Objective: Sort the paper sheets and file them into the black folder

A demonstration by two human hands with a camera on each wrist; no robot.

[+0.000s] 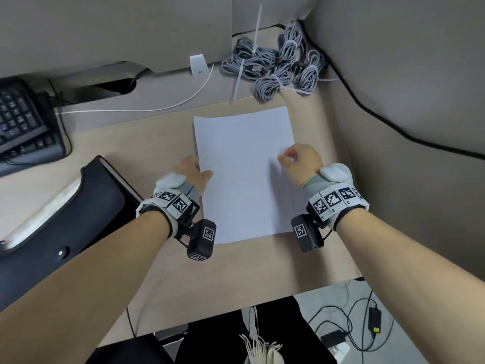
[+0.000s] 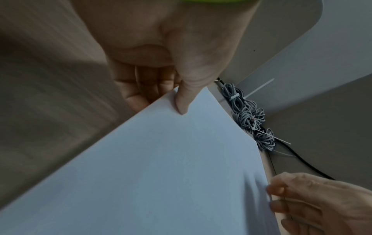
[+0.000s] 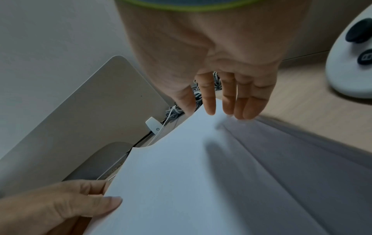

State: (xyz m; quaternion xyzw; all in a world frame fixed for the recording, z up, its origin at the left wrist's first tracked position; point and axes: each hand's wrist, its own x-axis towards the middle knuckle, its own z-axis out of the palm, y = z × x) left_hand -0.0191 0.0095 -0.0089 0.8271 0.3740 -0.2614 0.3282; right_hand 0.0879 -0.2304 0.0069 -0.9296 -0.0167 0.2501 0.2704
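A stack of plain white paper sheets lies on a pale wood-grain counter, how many sheets it holds cannot be told. The person's left hand pinches the stack's left edge, thumb on top and fingers curled beneath. The right hand holds the right edge: the left wrist view shows its thumb on top of the edge and its fingers below. One black folder with a silver clip lies to the left, near the sheets but apart from them. One black keyboard sits at the counter's far left. Behind the stack, several bundles of grey braided cable, bound with white zip ties, are heaped in the corner; their exact count is unclear. One thin white cord runs along the counter's back, near one small white clip. Beige partition walls enclose the counter on two sides, with one black cable trailing along the right wall.
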